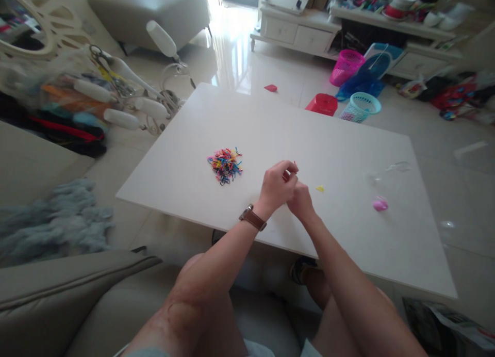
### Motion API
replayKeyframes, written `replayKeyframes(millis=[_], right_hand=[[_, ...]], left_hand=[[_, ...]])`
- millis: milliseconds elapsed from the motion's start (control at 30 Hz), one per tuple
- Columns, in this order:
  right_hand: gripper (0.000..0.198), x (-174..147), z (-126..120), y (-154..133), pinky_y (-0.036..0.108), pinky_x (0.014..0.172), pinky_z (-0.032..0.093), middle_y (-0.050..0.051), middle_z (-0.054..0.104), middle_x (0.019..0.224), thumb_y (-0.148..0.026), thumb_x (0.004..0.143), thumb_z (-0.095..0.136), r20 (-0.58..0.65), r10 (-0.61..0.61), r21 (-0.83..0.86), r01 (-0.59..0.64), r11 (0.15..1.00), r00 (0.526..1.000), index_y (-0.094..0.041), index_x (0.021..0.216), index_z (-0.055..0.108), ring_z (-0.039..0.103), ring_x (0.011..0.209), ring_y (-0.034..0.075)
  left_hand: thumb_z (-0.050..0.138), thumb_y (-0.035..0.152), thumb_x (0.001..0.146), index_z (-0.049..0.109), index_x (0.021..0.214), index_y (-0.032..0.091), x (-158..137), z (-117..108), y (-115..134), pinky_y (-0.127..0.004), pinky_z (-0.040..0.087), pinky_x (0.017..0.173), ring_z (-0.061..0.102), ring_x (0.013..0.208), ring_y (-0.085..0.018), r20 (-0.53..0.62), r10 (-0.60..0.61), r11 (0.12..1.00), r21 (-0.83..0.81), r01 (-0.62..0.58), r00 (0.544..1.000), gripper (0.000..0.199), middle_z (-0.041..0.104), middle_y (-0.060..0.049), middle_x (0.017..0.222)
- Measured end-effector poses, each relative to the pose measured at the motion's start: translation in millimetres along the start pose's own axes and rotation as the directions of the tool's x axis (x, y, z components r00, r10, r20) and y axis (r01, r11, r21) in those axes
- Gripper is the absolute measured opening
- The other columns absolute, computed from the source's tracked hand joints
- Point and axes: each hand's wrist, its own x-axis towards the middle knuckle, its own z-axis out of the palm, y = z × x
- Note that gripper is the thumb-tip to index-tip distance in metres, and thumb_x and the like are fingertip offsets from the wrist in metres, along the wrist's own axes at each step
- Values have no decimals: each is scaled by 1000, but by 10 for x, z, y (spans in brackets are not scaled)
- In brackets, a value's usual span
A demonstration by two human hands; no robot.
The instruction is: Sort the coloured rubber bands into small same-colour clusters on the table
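My left hand (277, 184), with a brown-strapped watch (252, 217) at its wrist, is closed over the table with its fingers curled. A bit of something small and red (296, 164) shows at its fingertips; its kind is too small to tell. My right hand (301, 199) is closed too, pressed up against the left one and partly hidden by it. Left of both hands lies a loose pile of small multicoloured bands or cords (225, 166). A small yellow piece (319, 189) rests on the tabletop just right of my hands.
Farther right on the white table (255, 119) are a pink-purple object (380, 204) and some clear plastic (398, 166). Beyond the far edge stand a red container (323, 104), a light-blue basket (365, 107) and a pink basket (347, 68). A white-shaded lamp (162, 39) lies near the left corner.
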Motion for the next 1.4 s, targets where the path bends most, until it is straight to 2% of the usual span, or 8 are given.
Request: replayKeyframes(millis=[100, 200, 333, 467, 800, 967, 1133, 1400], right_hand=[[23, -139, -286, 298, 34, 89, 55, 9, 77, 100, -21, 89, 55, -184, 42, 110, -22, 994, 982, -19, 93, 77, 71, 91, 22], [18, -217, -475, 564, 34, 84, 57, 7, 78, 90, -23, 84, 60, -216, 124, 130, -98, 987, 968, -19, 87, 77, 72, 81, 20], [16, -273, -609, 776, 32, 80, 56, 5, 79, 83, -21, 81, 62, -77, 184, 82, -178, 981, 980, -20, 85, 78, 73, 77, 20], [17, -326, -658, 873, 29, 76, 53, 3, 77, 80, -16, 80, 63, 114, 160, 2, -162, 987, 980, -20, 86, 78, 71, 75, 17], [17, -418, -688, 1090, 25, 69, 51, 0, 75, 77, -11, 78, 66, 337, 210, 15, -228, 974, 918, -21, 88, 74, 70, 71, 15], [20, -442, -637, 1090, 25, 71, 51, 0, 75, 80, -11, 78, 67, 371, 211, 25, -237, 971, 904, -22, 94, 73, 70, 73, 14], [16, -437, -601, 1003, 27, 71, 51, 1, 76, 82, -22, 83, 71, 375, 216, -14, -228, 974, 902, -22, 99, 73, 70, 72, 15], [22, -391, -639, 992, 26, 72, 51, 3, 78, 87, -12, 81, 64, 242, 251, -130, -225, 966, 937, -21, 99, 74, 70, 77, 16]], left_hand=[[53, 5, 79, 63, 84, 19, 14, 2, -21, -22, 50, 66, 60, 67, -10, -21, -53, 996, -68, 52, 998, 17, 72, -1, 88], [54, 6, 78, 64, 82, 19, 6, 16, -46, -22, 50, 65, 60, 65, -9, 3, -84, 995, -56, 84, 997, 17, 72, -1, 87], [56, 7, 78, 65, 82, 19, -10, 59, -120, -22, 49, 66, 59, 65, -9, 60, -99, 995, -14, 100, 993, 16, 72, 0, 83], [55, 8, 78, 68, 83, 18, -21, 121, -214, -22, 48, 66, 60, 65, -9, 132, -118, 993, 25, 116, 984, 16, 71, 0, 80], [55, 9, 79, 69, 84, 19, -24, 205, -280, -22, 48, 66, 61, 67, -11, 214, -143, 987, 100, 124, 966, 18, 70, 0, 76], [55, 9, 79, 69, 84, 19, -38, 229, -296, -22, 48, 66, 61, 66, -11, 226, -146, 987, 100, 126, 963, 18, 70, 0, 76], [55, 10, 79, 69, 85, 19, -52, 228, -293, -22, 48, 65, 61, 66, -11, 237, -152, 986, 99, 132, 960, 18, 71, 0, 78], [55, 11, 80, 69, 86, 19, -51, 201, -289, -22, 47, 65, 60, 66, -11, 238, -154, 985, 111, 131, 959, 17, 71, -1, 79]])
